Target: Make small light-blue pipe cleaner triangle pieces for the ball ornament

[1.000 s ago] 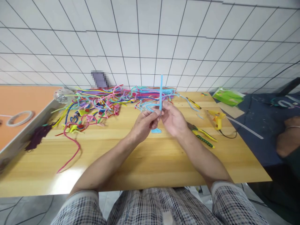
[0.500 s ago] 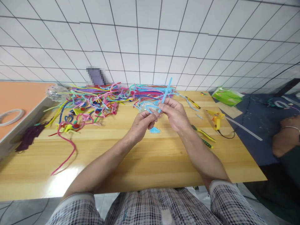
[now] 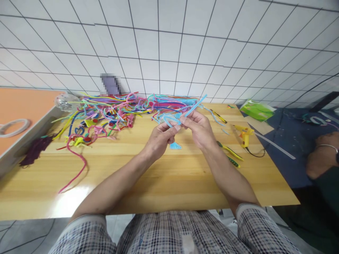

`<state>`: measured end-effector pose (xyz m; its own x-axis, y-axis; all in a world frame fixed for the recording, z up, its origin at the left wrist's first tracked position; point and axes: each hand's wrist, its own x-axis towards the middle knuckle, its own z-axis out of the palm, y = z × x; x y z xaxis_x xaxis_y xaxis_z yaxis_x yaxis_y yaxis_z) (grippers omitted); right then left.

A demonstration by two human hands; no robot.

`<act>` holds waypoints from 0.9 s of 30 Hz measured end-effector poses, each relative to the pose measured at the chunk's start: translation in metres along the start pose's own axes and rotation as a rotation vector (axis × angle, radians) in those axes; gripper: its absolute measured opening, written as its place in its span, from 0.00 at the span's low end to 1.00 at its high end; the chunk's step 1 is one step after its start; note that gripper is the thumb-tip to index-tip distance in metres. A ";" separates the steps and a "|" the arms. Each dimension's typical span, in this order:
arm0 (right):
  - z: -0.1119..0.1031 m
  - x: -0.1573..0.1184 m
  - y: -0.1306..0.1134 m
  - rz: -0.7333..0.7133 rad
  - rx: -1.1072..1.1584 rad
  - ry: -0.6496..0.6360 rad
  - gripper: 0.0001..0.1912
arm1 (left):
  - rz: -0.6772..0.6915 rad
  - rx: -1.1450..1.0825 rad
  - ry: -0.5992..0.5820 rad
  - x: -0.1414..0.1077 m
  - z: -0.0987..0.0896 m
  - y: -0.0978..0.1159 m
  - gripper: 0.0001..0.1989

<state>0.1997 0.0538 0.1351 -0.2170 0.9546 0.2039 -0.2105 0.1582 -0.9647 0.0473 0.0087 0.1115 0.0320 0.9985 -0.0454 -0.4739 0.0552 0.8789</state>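
Between both hands, above the middle of the table, is a light blue pipe cleaner (image 3: 196, 106) bent into a loop at its left end. My left hand (image 3: 159, 141) pinches the looped part between thumb and fingers. Close beside it, my right hand (image 3: 197, 128) grips the same pipe cleaner, whose straight free end sticks out up and to the right. A small light blue piece (image 3: 175, 145) lies on the table just below the hands. Behind the fingers, more light blue strands and a roundish clear item are partly hidden.
A heap of colourful pipe cleaners (image 3: 111, 109) spreads along the wall side. To the right lie yellow-handled pliers (image 3: 230, 151), a yellow glue gun (image 3: 245, 135), a yellow cutter (image 3: 218, 116) and a green packet (image 3: 256, 110). Another person's arm (image 3: 323, 155) rests at the right edge.
The free end of the pipe cleaner has tipped from nearly upright over to the right. Both hands keep nearly the same place and grip. The view has shifted slightly.
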 end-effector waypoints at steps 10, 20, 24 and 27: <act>0.000 0.002 0.002 -0.025 0.000 0.002 0.23 | -0.078 -0.085 -0.011 -0.003 0.004 0.005 0.33; 0.000 0.000 0.002 -0.067 0.040 0.021 0.19 | -0.115 -0.129 0.008 -0.003 0.004 0.005 0.32; 0.000 0.000 0.002 -0.071 -0.015 0.016 0.20 | -0.112 -0.141 0.011 -0.002 0.004 0.005 0.32; 0.000 0.001 0.003 -0.072 0.009 0.008 0.19 | -0.106 -0.149 0.004 -0.002 0.005 0.006 0.31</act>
<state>0.1990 0.0550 0.1324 -0.1931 0.9429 0.2714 -0.2339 0.2244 -0.9460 0.0484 0.0072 0.1189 0.0852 0.9870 -0.1364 -0.5932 0.1602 0.7890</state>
